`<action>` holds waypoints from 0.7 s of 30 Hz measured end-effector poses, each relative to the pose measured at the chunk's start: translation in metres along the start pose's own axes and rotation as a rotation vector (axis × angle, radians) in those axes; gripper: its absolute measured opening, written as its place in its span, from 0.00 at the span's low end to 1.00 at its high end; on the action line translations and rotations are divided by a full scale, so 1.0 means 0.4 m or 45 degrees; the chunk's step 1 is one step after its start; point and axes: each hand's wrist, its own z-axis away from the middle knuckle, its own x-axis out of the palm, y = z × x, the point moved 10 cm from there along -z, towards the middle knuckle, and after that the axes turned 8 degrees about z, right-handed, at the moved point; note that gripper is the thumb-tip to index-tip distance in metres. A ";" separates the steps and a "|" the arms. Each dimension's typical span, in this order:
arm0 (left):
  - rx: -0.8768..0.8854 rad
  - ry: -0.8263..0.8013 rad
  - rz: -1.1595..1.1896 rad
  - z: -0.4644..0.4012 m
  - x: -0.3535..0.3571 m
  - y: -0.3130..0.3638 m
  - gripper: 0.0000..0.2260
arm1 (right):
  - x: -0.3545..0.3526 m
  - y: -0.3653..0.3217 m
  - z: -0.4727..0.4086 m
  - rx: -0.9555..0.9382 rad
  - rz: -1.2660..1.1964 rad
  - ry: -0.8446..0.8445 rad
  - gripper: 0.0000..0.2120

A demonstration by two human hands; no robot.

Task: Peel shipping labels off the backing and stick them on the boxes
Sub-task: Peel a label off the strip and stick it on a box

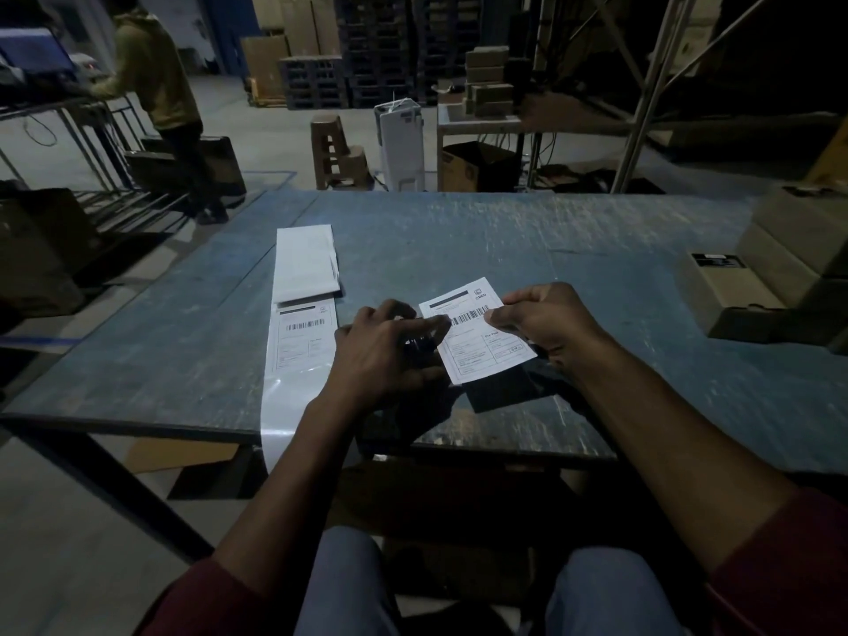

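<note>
A white shipping label (pixel 477 337) with a barcode is held just above the blue table (pixel 573 250), between both hands. My right hand (pixel 546 319) pinches its right edge with thumb and fingers. My left hand (pixel 385 346) pinches its left edge at the fingertips. A strip of backing paper (pixel 300 332) with another printed label runs from a folded stack (pixel 306 263) down over the table's front edge. Brown cardboard boxes (pixel 752 286) sit stacked at the table's right side.
A person stands at a metal bench (pixel 55 107) at the far left. Beyond the table are a brown plastic stool (pixel 335 149), a white appliance (pixel 399 144), dark pallets and more cartons. My knees are under the table's front edge.
</note>
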 end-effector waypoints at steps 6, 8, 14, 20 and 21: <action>0.047 -0.006 -0.050 -0.009 0.005 -0.001 0.28 | -0.001 -0.008 0.011 -0.012 0.052 -0.016 0.10; 0.045 -0.017 -0.040 -0.010 0.006 -0.002 0.28 | -0.003 -0.011 0.013 -0.017 0.081 -0.027 0.09; 0.072 -0.032 -0.029 -0.015 0.006 -0.007 0.26 | -0.006 -0.018 0.005 0.011 0.152 -0.065 0.10; 0.084 -0.026 0.021 -0.017 0.011 -0.015 0.27 | -0.016 -0.026 -0.001 0.042 0.244 -0.079 0.10; 0.082 -0.027 0.037 -0.016 0.010 -0.014 0.27 | -0.020 -0.025 -0.002 0.050 0.249 -0.076 0.10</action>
